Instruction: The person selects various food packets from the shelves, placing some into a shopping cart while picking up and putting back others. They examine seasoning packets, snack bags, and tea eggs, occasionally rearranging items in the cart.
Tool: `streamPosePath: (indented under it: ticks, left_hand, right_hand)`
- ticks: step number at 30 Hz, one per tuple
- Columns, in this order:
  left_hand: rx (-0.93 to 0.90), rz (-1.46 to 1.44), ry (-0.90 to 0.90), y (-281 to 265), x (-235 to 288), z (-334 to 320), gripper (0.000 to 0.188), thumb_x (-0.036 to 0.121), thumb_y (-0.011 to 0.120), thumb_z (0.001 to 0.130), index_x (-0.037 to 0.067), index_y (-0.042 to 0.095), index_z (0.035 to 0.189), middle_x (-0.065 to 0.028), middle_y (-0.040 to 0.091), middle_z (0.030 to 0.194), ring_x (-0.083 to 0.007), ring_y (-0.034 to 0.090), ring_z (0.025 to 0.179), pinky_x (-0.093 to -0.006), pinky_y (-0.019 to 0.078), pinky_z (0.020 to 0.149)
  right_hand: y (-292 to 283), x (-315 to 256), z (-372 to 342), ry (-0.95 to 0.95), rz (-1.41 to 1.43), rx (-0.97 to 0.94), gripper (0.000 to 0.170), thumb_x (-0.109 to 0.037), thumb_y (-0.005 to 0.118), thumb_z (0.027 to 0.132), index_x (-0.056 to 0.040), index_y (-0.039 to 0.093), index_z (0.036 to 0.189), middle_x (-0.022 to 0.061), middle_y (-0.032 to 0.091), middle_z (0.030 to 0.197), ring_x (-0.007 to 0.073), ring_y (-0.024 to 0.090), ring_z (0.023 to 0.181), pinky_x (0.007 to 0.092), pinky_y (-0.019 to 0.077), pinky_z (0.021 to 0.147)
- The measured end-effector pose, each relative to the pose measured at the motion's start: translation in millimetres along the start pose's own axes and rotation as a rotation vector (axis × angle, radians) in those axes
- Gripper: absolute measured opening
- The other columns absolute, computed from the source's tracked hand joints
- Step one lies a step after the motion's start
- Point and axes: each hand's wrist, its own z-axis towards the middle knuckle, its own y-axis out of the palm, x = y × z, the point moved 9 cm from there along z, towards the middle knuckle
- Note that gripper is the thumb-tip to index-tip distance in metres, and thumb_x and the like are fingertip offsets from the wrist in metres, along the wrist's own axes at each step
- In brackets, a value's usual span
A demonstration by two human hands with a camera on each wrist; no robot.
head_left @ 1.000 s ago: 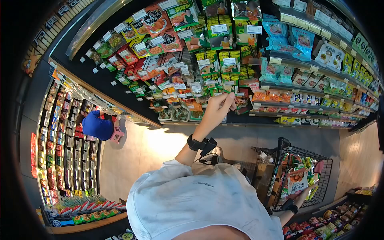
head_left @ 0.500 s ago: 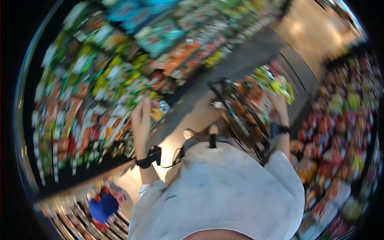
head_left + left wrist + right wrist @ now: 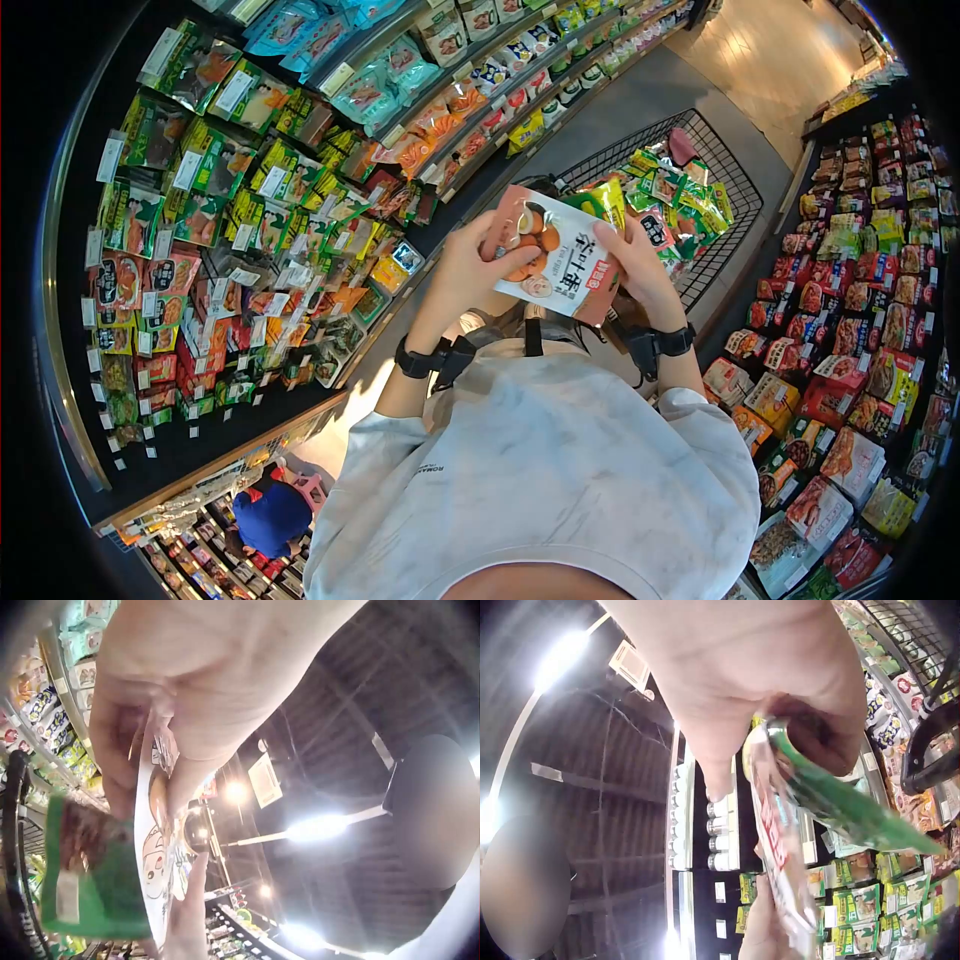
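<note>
Both hands hold a white and reddish package (image 3: 560, 255) with egg pictures in front of the chest, above the cart's near end. The left hand (image 3: 465, 265) pinches its left edge, thumb over the front. On the opposite edge is the right hand (image 3: 640, 270), its thumb also on the front. Behind it, a green and yellow packet (image 3: 607, 203) shows at the right fingers. In the right wrist view the right hand (image 3: 772, 682) grips both the package (image 3: 776, 832) and the green packet (image 3: 855, 810). The left wrist view shows the left hand (image 3: 187, 682) on the package edge-on.
A black wire cart (image 3: 745, 200) holding several packets (image 3: 665, 190) stands just ahead. Hanging packets (image 3: 205, 180) and shelves line the left; a packed display (image 3: 830, 380) runs along the right. A person in blue (image 3: 270, 520) is at the lower left.
The view has turned toward the cart. The left hand has come away from the hanging packets to the package. The right hand has lifted from the cart, with the package now between both hands.
</note>
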Motion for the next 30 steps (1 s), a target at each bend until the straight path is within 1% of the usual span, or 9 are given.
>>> streamPosePath:
  ticks: [3,7,8,11,13,15,22,26,30]
  left_hand:
    - [0.094,-0.179,-0.064,-34,-13,-10,0.038,0.021,0.081,0.084,0.004,0.066,0.116,0.0069,0.054,0.077,-0.0015,0.044,0.065,-0.0216,0.0349,0.052]
    - [0.395,-0.356,-0.149,-105,-41,-45,0.054,0.018,0.077,0.088,-0.002,0.052,0.132,0.0000,0.064,0.088,-0.0089,0.064,0.080,-0.0218,0.0532,0.065]
    - [0.478,-0.292,-0.097,-134,-84,-51,0.053,0.015,0.075,0.089,-0.005,0.048,0.129,-0.0057,0.067,0.092,-0.0121,0.067,0.079,-0.0241,0.0554,0.055]
    - [0.663,-0.460,-0.072,-194,-98,-94,0.031,0.011,0.074,0.089,-0.002,0.053,0.109,-0.0108,0.068,0.098,-0.0143,0.067,0.067,-0.0267,0.0561,0.046]
    - [0.819,-0.614,-0.010,-233,-132,-136,0.032,0.007,0.069,0.092,-0.002,0.054,0.118,-0.0119,0.068,0.096,-0.0193,0.069,0.069,-0.0300,0.0585,0.050]
    - [1.096,-0.944,0.078,-266,-190,-176,0.029,0.007,0.069,0.091,0.000,0.055,0.116,-0.0098,0.068,0.095,-0.0195,0.069,0.074,-0.0329,0.0611,0.056]
    - [1.627,-0.980,0.074,-338,-316,-305,0.026,0.010,0.072,0.090,0.006,0.055,0.110,-0.0033,0.066,0.090,-0.0153,0.068,0.070,-0.0273,0.0554,0.052]
    - [1.515,-1.168,0.071,-372,-392,-328,0.025,0.011,0.073,0.090,0.010,0.055,0.107,0.0009,0.063,0.084,-0.0077,0.063,0.061,-0.0232,0.0385,0.041]
    - [1.596,-1.208,0.188,-417,-407,-334,0.021,0.010,0.071,0.092,0.010,0.055,0.104,-0.0010,0.064,0.086,-0.0090,0.062,0.060,-0.0227,0.0472,0.047]
  right_hand:
    - [-14,-8,0,0.000,0.006,0.132,0.048,-0.035,0.070,0.094,0.0022,0.059,0.122,0.0042,0.067,0.106,0.0101,0.065,0.091,0.0245,0.0524,0.075]
    - [-46,-22,3,-0.074,-0.048,0.321,0.047,-0.033,0.071,0.093,0.0008,0.059,0.124,0.0068,0.066,0.111,0.0135,0.066,0.095,0.0266,0.0535,0.079]
    - [-51,-24,0,-0.086,-0.039,0.387,0.047,-0.032,0.071,0.094,0.0003,0.057,0.126,0.0074,0.066,0.113,0.0144,0.066,0.096,0.0265,0.0536,0.079]
    - [-72,-5,11,-0.066,0.057,0.469,0.051,-0.031,0.071,0.094,-0.0005,0.053,0.130,0.0095,0.064,0.118,0.0171,0.066,0.099,0.0287,0.0556,0.079]
    - [-69,8,22,-0.009,0.020,0.408,0.055,-0.034,0.071,0.093,-0.0005,0.051,0.132,0.0104,0.064,0.119,0.0183,0.066,0.100,0.0319,0.0580,0.080]
    - [-44,7,21,0.021,-0.003,0.339,0.056,-0.035,0.072,0.092,-0.0015,0.050,0.132,0.0108,0.063,0.119,0.0192,0.066,0.101,0.0345,0.0598,0.079]
    - [47,9,26,-0.042,-0.085,0.272,0.046,-0.041,0.069,0.093,-0.0066,0.057,0.121,0.0058,0.065,0.112,0.0172,0.067,0.099,0.0353,0.0600,0.078]
    - [120,4,34,-0.022,-0.129,0.268,0.044,-0.040,0.068,0.094,-0.0080,0.057,0.122,0.0049,0.064,0.115,0.0171,0.066,0.103,0.0354,0.0595,0.081]
    - [199,15,38,-0.020,-0.171,0.230,0.056,-0.041,0.067,0.094,-0.0048,0.047,0.133,0.0085,0.060,0.120,0.0192,0.064,0.107,0.0363,0.0597,0.082]
